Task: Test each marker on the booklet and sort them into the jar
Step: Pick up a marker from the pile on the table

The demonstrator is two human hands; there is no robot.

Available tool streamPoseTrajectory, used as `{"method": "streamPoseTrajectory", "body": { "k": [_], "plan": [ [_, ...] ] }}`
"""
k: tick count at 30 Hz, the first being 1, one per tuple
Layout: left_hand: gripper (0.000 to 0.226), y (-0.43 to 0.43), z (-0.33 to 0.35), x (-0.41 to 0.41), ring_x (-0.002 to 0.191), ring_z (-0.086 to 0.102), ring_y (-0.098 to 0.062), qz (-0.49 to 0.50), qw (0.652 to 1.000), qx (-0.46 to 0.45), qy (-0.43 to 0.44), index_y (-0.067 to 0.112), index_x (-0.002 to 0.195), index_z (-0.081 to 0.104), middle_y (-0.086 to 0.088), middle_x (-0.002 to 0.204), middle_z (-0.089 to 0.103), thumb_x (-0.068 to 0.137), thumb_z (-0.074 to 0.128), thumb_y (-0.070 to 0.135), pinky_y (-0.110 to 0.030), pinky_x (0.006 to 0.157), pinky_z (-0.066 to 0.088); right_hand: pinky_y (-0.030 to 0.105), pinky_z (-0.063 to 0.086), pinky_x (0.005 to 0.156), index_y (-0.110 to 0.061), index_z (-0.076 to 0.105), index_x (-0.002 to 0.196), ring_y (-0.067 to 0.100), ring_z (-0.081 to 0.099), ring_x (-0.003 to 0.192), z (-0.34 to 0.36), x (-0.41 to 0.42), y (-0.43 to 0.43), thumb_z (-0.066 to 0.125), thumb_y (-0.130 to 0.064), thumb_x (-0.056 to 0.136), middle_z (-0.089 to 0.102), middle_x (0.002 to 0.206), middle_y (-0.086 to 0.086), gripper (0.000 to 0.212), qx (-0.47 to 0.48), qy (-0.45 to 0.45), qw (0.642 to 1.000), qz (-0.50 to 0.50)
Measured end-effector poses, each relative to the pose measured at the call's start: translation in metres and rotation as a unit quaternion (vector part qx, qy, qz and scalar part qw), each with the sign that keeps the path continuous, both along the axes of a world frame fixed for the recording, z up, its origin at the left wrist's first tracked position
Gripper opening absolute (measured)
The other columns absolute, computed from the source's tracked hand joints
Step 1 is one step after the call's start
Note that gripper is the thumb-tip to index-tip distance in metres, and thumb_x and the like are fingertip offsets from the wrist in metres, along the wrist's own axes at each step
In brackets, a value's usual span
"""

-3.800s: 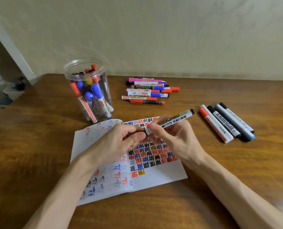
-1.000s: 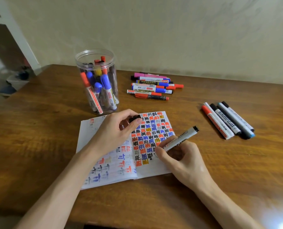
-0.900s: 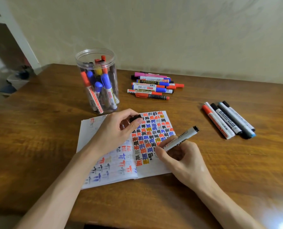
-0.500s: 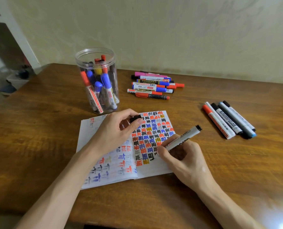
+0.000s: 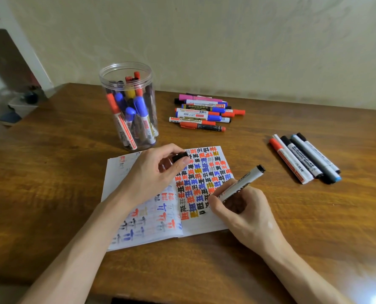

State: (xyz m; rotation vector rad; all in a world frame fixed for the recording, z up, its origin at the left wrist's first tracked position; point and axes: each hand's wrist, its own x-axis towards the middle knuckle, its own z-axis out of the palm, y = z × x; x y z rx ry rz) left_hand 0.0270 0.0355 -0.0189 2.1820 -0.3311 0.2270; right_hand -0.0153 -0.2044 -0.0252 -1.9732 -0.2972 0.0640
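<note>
Gripped the marker (image 5: 241,184) in the right hand (image 5: 246,213), fingers curled round the barrel, tip down on the right page of the booklet (image 5: 206,224), at the end of the lowest row of signs. Pinched the black cap (image 5: 180,156) in the left hand (image 5: 154,174), over the top middle of the booklet. Had many markers already in the jar (image 5: 138,65), behind the booklet to the left. Judged the task about half done: a pile (image 5: 202,113) behind the booklet and four more (image 5: 303,159) to its right, not in the jar. Could not tell whether those were tested. Remained to finish the sign, cap the marker and drop it in.
</note>
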Motion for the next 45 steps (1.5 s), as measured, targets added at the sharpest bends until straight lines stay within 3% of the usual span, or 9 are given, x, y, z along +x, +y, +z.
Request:
{"method": "streamPoseTrajectory", "body": {
  "k": [7,15,19,23,25,36,41,45],
  "plan": [
    [0.022,-0.0004,0.0005,-0.0001,0.102,0.069,-0.007,0.000,1.000,-0.007,0.000,0.025,0.114,0.070,0.015,0.102,0.073,0.101,0.062,0.041,-0.027,0.080,0.058,0.024,0.055,0.055,-0.018,0.073,0.086,0.014,0.074,0.072,0.0006,-0.0004,0.0012,0.077,-0.027,0.092,0.078,0.088,-0.010,0.011,-0.001,-0.003,1.000,0.016],
    [0.023,-0.0010,0.0013,-0.0007,0.104,0.068,-0.005,0.002,1.000,-0.004,0.005,0.026,0.114,0.070,0.015,0.104,0.072,0.101,0.062,0.043,-0.025,0.081,0.058,0.015,0.047,0.051,-0.019,0.072,0.082,0.006,0.069,0.064,0.0014,-0.0016,-0.0004,0.077,-0.022,0.091,0.076,0.082,-0.014,0.011,-0.001,-0.003,1.000,0.004],
    [0.022,-0.0015,0.0018,-0.0010,0.104,0.067,-0.003,0.005,1.000,-0.002,-0.001,0.026,0.115,0.070,0.017,0.104,0.072,0.101,0.062,0.041,-0.018,0.079,0.056,0.020,0.054,0.056,-0.021,0.071,0.084,0.010,0.074,0.074,0.0019,-0.0002,0.0004,0.075,-0.030,0.089,0.078,0.087,-0.008,0.011,0.009,-0.007,1.000,-0.004],
    [0.024,-0.0016,0.0023,-0.0013,0.103,0.066,-0.002,0.008,1.000,0.000,-0.003,0.025,0.117,0.070,0.017,0.105,0.071,0.100,0.063,0.041,-0.017,0.078,0.055,0.037,0.065,0.065,-0.019,0.074,0.089,0.013,0.078,0.081,0.0018,-0.0004,0.0006,0.074,-0.037,0.089,0.080,0.092,-0.007,0.019,0.006,0.001,1.000,-0.001],
    [0.025,-0.0019,0.0026,-0.0014,0.102,0.066,-0.003,0.007,1.000,0.001,-0.008,0.025,0.117,0.070,0.017,0.105,0.071,0.100,0.063,0.042,-0.016,0.076,0.054,0.039,0.065,0.067,-0.018,0.075,0.092,0.012,0.078,0.083,0.0015,-0.0002,0.0006,0.075,-0.037,0.089,0.080,0.093,-0.009,0.019,0.003,0.001,1.000,0.000],
    [0.028,-0.0021,0.0025,-0.0018,0.102,0.065,-0.004,0.009,1.000,0.009,-0.011,0.026,0.118,0.070,0.018,0.105,0.070,0.099,0.062,0.045,-0.018,0.077,0.055,0.021,0.057,0.059,-0.020,0.073,0.088,0.008,0.076,0.079,0.0016,-0.0005,0.0015,0.078,-0.028,0.091,0.079,0.090,-0.008,0.010,-0.014,0.007,1.000,0.013],
    [0.023,-0.0024,0.0032,-0.0019,0.101,0.065,-0.005,0.006,1.000,0.006,-0.018,0.026,0.117,0.069,0.019,0.104,0.069,0.100,0.065,0.040,-0.015,0.076,0.054,0.034,0.065,0.065,-0.020,0.075,0.087,0.011,0.078,0.080,0.0015,0.0000,0.0008,0.078,-0.028,0.091,0.080,0.089,-0.009,0.010,0.008,0.014,1.000,-0.020],
    [0.021,-0.0028,0.0040,-0.0026,0.103,0.064,-0.003,0.007,1.000,0.003,-0.022,0.028,0.117,0.068,0.022,0.106,0.067,0.099,0.066,0.038,-0.013,0.074,0.052,0.032,0.065,0.066,-0.021,0.075,0.088,0.009,0.078,0.081,0.0028,-0.0004,0.0013,0.078,-0.030,0.091,0.080,0.091,-0.012,0.010,0.004,0.014,1.000,-0.016]
  ]
}}
